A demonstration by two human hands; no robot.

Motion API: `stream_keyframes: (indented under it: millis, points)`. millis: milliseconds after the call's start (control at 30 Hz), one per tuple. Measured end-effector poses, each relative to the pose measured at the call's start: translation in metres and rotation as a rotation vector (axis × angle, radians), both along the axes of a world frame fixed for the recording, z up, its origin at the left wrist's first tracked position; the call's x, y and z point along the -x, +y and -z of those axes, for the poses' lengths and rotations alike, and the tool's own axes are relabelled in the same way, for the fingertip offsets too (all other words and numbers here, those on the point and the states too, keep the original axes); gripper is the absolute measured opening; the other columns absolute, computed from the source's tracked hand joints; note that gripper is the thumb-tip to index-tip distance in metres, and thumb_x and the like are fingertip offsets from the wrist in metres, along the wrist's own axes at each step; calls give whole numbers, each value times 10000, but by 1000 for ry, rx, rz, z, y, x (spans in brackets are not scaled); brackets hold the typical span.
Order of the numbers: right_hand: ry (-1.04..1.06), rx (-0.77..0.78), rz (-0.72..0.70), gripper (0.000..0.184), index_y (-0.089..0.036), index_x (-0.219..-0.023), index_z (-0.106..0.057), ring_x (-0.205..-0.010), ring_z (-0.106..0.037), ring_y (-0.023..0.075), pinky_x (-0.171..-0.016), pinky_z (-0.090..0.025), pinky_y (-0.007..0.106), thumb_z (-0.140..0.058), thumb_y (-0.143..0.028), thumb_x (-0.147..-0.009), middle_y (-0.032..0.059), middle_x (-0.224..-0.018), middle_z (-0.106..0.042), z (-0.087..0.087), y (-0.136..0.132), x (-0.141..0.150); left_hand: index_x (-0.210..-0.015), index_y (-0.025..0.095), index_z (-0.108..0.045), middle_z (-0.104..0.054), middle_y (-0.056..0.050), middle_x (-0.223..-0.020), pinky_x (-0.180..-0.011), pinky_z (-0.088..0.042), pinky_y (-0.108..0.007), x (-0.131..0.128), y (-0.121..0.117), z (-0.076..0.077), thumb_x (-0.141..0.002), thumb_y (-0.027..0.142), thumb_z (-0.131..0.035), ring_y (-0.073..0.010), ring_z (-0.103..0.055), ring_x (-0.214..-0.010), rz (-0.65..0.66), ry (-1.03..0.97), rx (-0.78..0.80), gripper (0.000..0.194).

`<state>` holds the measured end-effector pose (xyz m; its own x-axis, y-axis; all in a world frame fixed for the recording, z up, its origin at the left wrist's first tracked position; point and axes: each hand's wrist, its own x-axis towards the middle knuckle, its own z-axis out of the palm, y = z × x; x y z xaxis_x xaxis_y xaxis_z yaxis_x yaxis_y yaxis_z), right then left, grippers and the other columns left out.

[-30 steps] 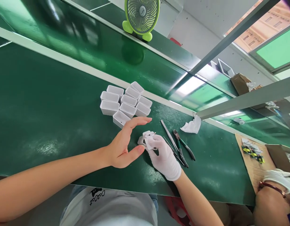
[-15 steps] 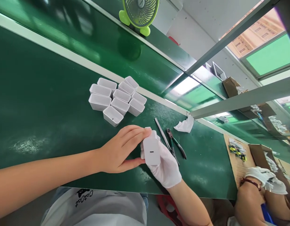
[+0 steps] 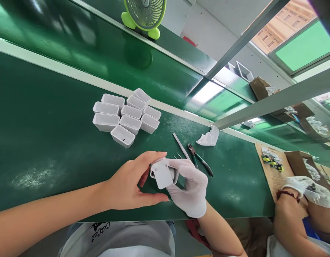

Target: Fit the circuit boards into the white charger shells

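Note:
A white charger housing (image 3: 175,175) is in my gloved right hand (image 3: 191,187), pinched between the fingers and thumb. Its end faces me, with a white cover plate (image 3: 163,175) lying askew over the opening. Two small metal points show on the plate, and part of the inside is visible beside it. My bare left hand (image 3: 130,182) curves around the left side of the housing, fingers and thumb wide apart. Its index fingertip is at the housing's top edge, while the thumb stands off below. Farther back are several open white housings (image 3: 123,136), grouped together.
Green-handled cutting pliers (image 3: 201,159) and a flat metal strip (image 3: 181,145) lie beyond my right hand. A crumpled white cloth or glove (image 3: 209,137) rests near the rail. A green fan (image 3: 145,16) stands behind. At right, a co-worker's gloved hands (image 3: 310,189) are near a cardboard sheet (image 3: 266,171).
The charger housing has turned: its slotted end faced me before, and the cover-plate end faces me now. My left thumb has come away from it, and my right fingers have shifted grip.

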<state>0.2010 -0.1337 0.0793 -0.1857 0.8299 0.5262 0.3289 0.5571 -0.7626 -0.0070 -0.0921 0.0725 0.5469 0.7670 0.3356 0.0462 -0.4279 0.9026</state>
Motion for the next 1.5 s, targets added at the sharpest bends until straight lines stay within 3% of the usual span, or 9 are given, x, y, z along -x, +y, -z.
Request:
stream_keyframes:
  millis: [233,400,533,633,800,1033,1200,1333,1500]
  points:
    - [-45,-91,-17,728,-344,-1381,-388,-1055,-710,247,-841,-644,448,-725,-32,-816,93,-1282,-666,9,0,-4,-1302,199,-545,-656,-135,-1137,-555,-550,-221,-1,3,0,-916,376,-665,-146,-655,-706,149,-375,17,441]
    - [-219,-21,7,512,-313,-1192,-588,-953,-736,283,-787,-648,429,-791,-90,-779,89,-1183,-705,13,-7,-9,-1248,194,-577,-583,-154,-1274,-523,-551,-217,-4,2,4,-920,411,-672,-85,-608,-610,187,-500,67,405]
    - [-181,60,-6,455,-293,-1279,-602,-881,-739,277,-716,-652,413,-723,-177,-857,106,-1106,-722,4,-10,-11,-1208,219,-604,-607,-143,-1270,-639,-615,-263,-6,-4,8,-884,422,-712,-247,-705,-970,123,-600,-30,398]
    - [-138,87,8,476,-316,-1365,-556,-844,-732,261,-689,-643,409,-673,-247,-909,89,-1034,-726,-7,-8,-8,-1326,197,-571,-621,-164,-1232,-747,-651,-347,-7,-12,9,-887,476,-697,-321,-692,-1087,39,-588,-24,536]
    - [-225,111,-75,443,-348,-1369,-579,-820,-719,232,-676,-633,366,-649,-241,-946,73,-1017,-716,-24,-7,-5,-1346,175,-583,-692,-132,-1031,-801,-664,-393,-9,-18,11,-802,529,-770,-311,-729,-975,-7,-590,-36,675]
    - [-338,-74,-172,474,-328,-1342,-624,-939,-705,249,-755,-635,358,-644,-158,-899,87,-1069,-705,-19,-5,-12,-1289,234,-625,-718,-127,-1096,-697,-665,-347,-6,-14,12,-776,564,-792,-296,-744,-952,26,-521,-164,633]
    - [-205,-6,-165,475,-300,-1410,-522,-756,-712,225,-623,-618,344,-594,-441,-962,81,-994,-705,-13,0,-8,-1345,172,-586,-693,-143,-1185,-736,-664,-317,-6,-11,11,-803,557,-766,-278,-729,-1005,39,-536,-170,689]
    - [-344,-68,-80,343,-361,-1249,-640,-670,-659,171,-532,-549,279,-615,-197,-949,30,-917,-698,-14,-1,-4,-1354,159,-579,-697,-161,-1154,-753,-668,-358,-8,-12,15,-796,569,-762,-307,-728,-1008,57,-539,-175,717]
    - [-260,26,-305,286,-305,-1187,-689,-725,-681,188,-632,-591,319,-466,-268,-1012,34,-912,-709,-24,6,-7,-1346,187,-571,-712,-154,-1080,-724,-663,-365,-6,-18,15,-810,628,-714,-292,-731,-948,-33,-533,-165,708]
